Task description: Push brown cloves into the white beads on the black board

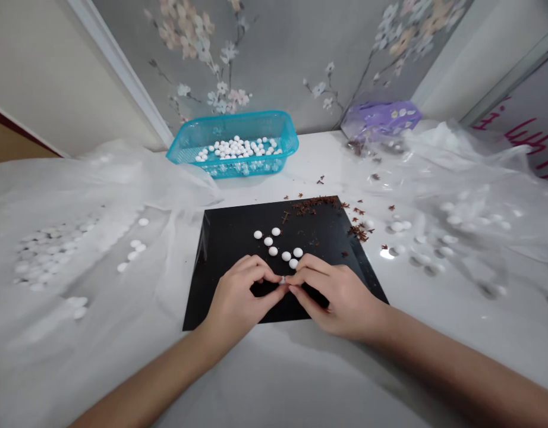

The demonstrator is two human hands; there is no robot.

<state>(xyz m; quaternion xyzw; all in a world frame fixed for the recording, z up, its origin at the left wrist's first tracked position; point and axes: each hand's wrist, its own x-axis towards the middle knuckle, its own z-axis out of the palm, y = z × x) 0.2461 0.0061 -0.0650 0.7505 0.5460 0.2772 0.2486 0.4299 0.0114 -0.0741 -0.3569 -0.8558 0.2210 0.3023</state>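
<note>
Head view: my left hand [238, 297] and right hand [340, 297] are both narrowly pinched, their fingertips meeting on one small white piece [282, 280], partly hidden, above the lower part of a black mat [229, 244]. Seven round white pieces [273, 251] lie on the mat just ahead of my fingers, with dark brown flakes [314, 205] scattered along its far edge. One turquoise plastic basket [229, 123] stands beyond on the white desk [256, 374], holding dozens of the same white pieces. Two crumpled clear plastic sheets [479, 160] spread left and right of the mat, with many more white pieces on or under them, too blurred to count. One purple plastic bag [381, 119] sits at the far right.
</note>
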